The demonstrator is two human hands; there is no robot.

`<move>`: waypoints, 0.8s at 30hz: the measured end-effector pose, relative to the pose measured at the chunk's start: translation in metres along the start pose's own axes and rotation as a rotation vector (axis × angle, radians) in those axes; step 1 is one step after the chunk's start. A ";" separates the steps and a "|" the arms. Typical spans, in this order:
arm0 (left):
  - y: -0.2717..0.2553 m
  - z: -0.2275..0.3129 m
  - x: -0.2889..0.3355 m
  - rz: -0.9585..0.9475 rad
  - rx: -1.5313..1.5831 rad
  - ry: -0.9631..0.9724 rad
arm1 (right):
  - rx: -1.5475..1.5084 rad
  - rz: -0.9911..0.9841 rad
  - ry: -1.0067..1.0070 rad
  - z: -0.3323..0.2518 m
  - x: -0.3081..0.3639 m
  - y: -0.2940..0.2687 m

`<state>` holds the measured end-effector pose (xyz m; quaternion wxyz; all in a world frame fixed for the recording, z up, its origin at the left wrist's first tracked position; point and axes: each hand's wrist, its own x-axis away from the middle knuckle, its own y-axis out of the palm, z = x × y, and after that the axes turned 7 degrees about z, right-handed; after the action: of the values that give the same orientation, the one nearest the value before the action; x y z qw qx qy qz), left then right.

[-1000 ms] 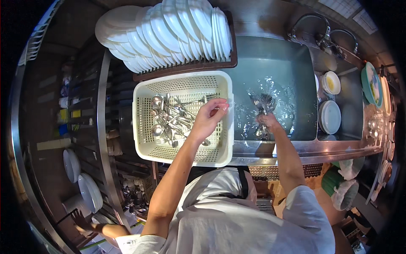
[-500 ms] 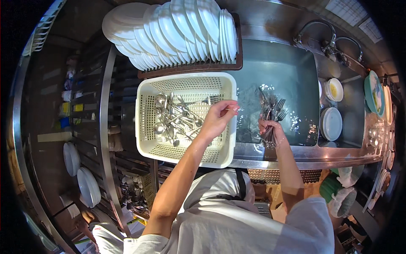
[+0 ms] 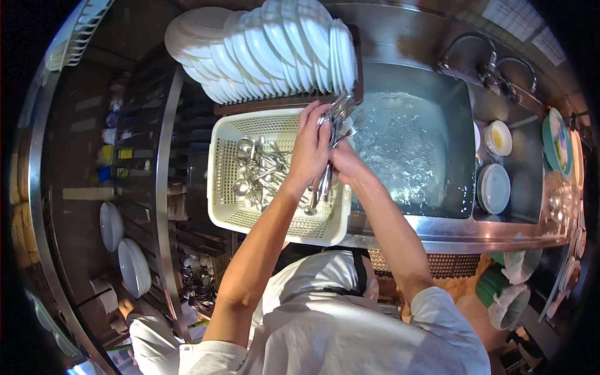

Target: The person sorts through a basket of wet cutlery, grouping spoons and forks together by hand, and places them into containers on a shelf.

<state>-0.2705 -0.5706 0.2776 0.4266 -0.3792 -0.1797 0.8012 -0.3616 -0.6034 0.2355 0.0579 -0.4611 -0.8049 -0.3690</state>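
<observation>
Both hands clamp one bundle of cutlery (image 3: 334, 134) over the basket (image 3: 234, 215) rim: left hand (image 3: 310, 147) wrapped around the handles, right hand (image 3: 342, 164) just beside. Judgement: keep bundle upright, lower it inside the basket, loosen gradually to avoid scatter.

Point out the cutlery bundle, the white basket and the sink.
cutlery bundle (image 3: 339, 119), head view, utensil heads above the hands
white basket (image 3: 219, 187), head view, left wall
sink (image 3: 465, 150), head view, right wall
</observation>
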 end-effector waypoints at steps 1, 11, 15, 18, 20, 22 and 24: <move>-0.004 -0.003 0.004 0.008 -0.010 -0.003 | 0.102 0.027 -0.040 0.006 -0.004 0.006; -0.051 -0.036 0.053 0.285 0.674 -1.137 | 0.672 -0.395 0.017 0.053 -0.019 0.026; -0.057 -0.034 0.061 0.510 0.691 -0.985 | 0.450 -0.554 0.192 0.066 -0.020 0.021; -0.054 -0.042 0.072 0.467 0.624 -0.895 | 0.466 -0.505 0.228 0.072 -0.012 0.021; -0.062 -0.031 0.073 0.383 0.640 -0.908 | 0.477 -0.412 0.190 0.071 -0.009 0.015; -0.060 -0.027 0.081 0.274 0.644 -0.903 | 0.345 -0.261 0.100 0.068 -0.008 0.018; -0.060 -0.059 0.116 -0.077 0.664 -0.802 | 0.154 -0.238 0.126 0.058 0.004 0.036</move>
<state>-0.2332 -0.4432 0.2232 0.4507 0.1202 -0.0792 0.8810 -0.3214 -0.5518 0.2148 0.0995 -0.3327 -0.8746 -0.3385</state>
